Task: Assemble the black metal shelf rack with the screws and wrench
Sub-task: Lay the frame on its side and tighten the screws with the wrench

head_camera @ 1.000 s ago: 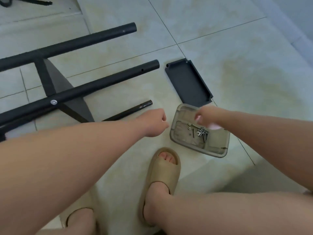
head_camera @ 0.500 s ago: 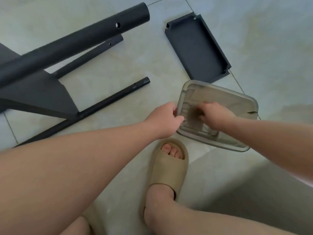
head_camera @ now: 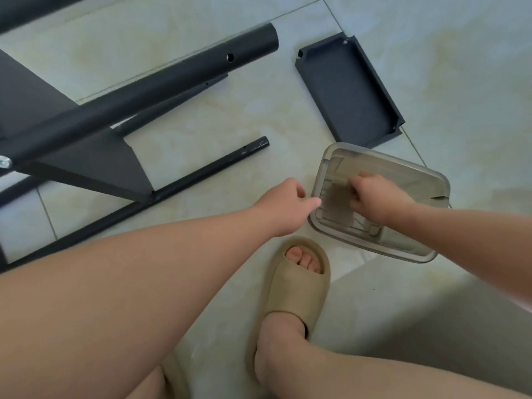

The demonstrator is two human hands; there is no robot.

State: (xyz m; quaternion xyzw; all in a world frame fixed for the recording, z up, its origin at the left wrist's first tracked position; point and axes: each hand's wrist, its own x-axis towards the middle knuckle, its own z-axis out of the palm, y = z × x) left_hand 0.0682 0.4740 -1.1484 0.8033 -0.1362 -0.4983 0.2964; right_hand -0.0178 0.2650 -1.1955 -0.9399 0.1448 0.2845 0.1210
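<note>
Two hands are working at the box [head_camera: 374,245] on the floor [head_camera: 259,110]. Left hand [head_camera: 283,208] is hovering at the box's left rim, fingers loosely curled, one fingertip [head_camera: 316,201] touching that rim; whether it is gripping the rim is not showing. Right hand [head_camera: 380,198] is reaching down inside the box, fingers curled toward the bottom; whether they are pinching anything is hidden.

Rack [head_camera: 86,159] is lying on the floor to the left, its thick tube [head_camera: 172,79] slanting toward the tray [head_camera: 348,87] and a thin rod [head_camera: 201,175] ending near the left hand. The tray is lying flat just beyond the box, apart from the rack. One sandal [head_camera: 299,283] is standing just this side of the box.
</note>
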